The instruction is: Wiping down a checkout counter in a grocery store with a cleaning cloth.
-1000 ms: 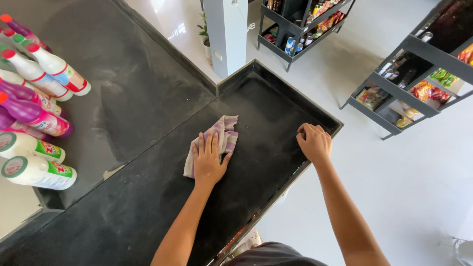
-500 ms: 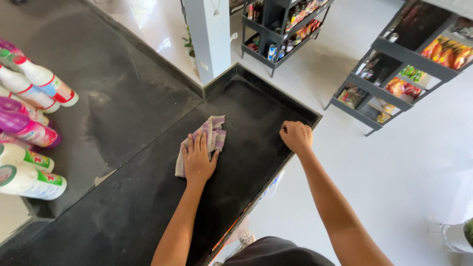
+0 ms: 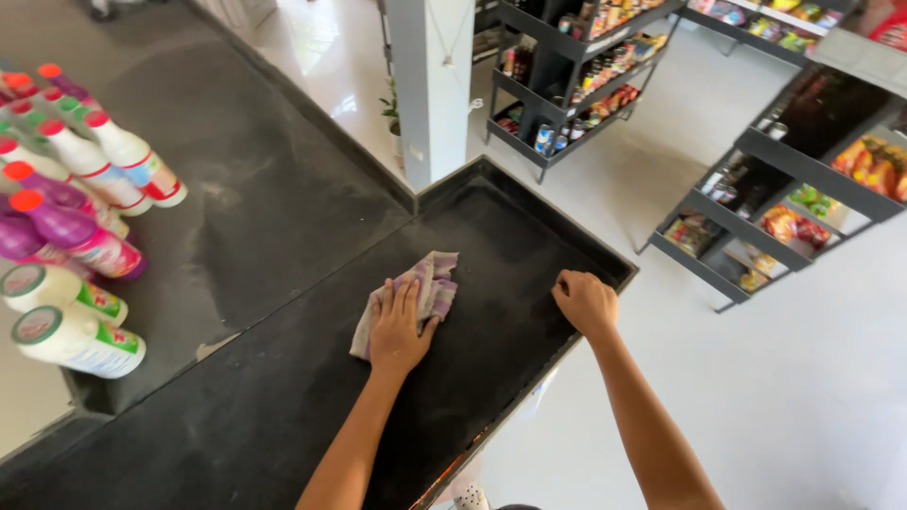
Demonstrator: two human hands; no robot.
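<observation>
The scene is seen through a single head-worn camera, looking steeply down and forward over the black worktop [image 3: 283,406] from close above. Both forearms are seen entering from the bottom edge, so the viewpoint is set just behind them. The worktop is crossed diagonally; bottles [image 3: 76,236] are cut by the left edge, and shelving racks [image 3: 794,189] on the pale floor [image 3: 803,378] are taken in at upper right.

Both forearms bare, no sleeves, no watch or rings visible; left hand [image 3: 397,328] & right hand [image 3: 586,302] ungloved.
</observation>
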